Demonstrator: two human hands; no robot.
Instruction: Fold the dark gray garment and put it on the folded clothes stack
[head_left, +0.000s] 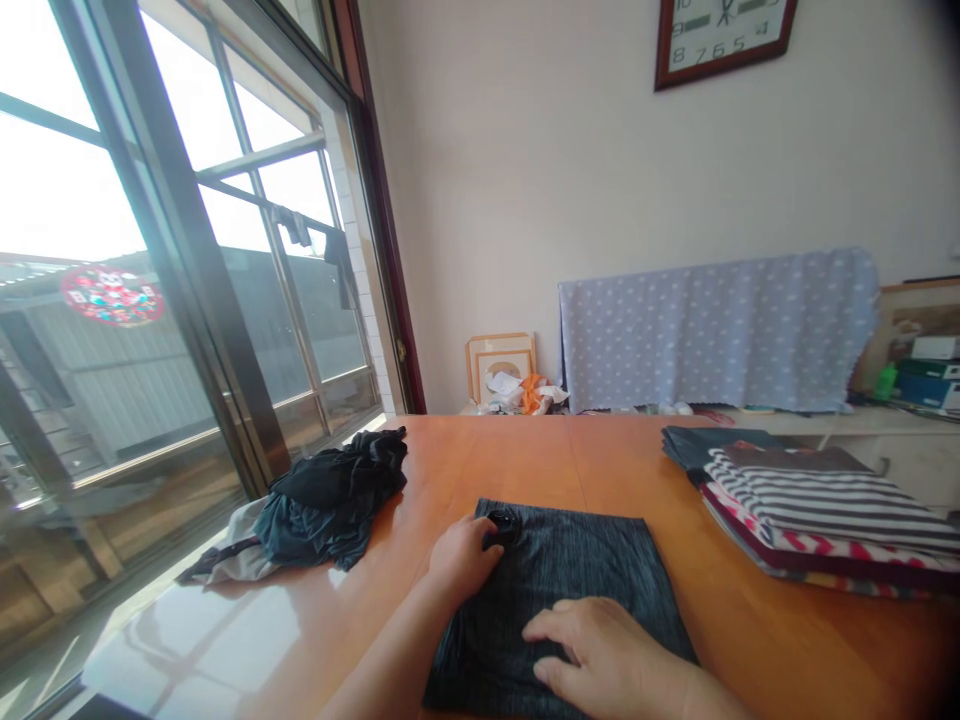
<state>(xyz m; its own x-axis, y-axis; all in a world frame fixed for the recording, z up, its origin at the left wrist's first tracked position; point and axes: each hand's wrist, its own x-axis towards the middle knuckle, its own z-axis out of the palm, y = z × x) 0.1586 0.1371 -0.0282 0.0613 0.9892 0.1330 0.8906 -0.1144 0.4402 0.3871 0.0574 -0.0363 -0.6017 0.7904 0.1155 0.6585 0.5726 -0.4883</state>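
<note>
A dark grey heathered garment lies folded into a flat, roughly square shape on the wooden table in front of me. At its far left corner, my left hand has its fingers and thumb closed on a small black bunched part; I cannot make out exactly what that part is. Over the near middle of the cloth rests my right hand, its fingers loosely bent and apart, holding nothing.
On the left of the table is a crumpled heap of dark clothes with a light grey piece under it. Folded clothes, a striped one among them, are stacked at right. A window borders the left side. Behind stands something under a blue-grey dotted cloth.
</note>
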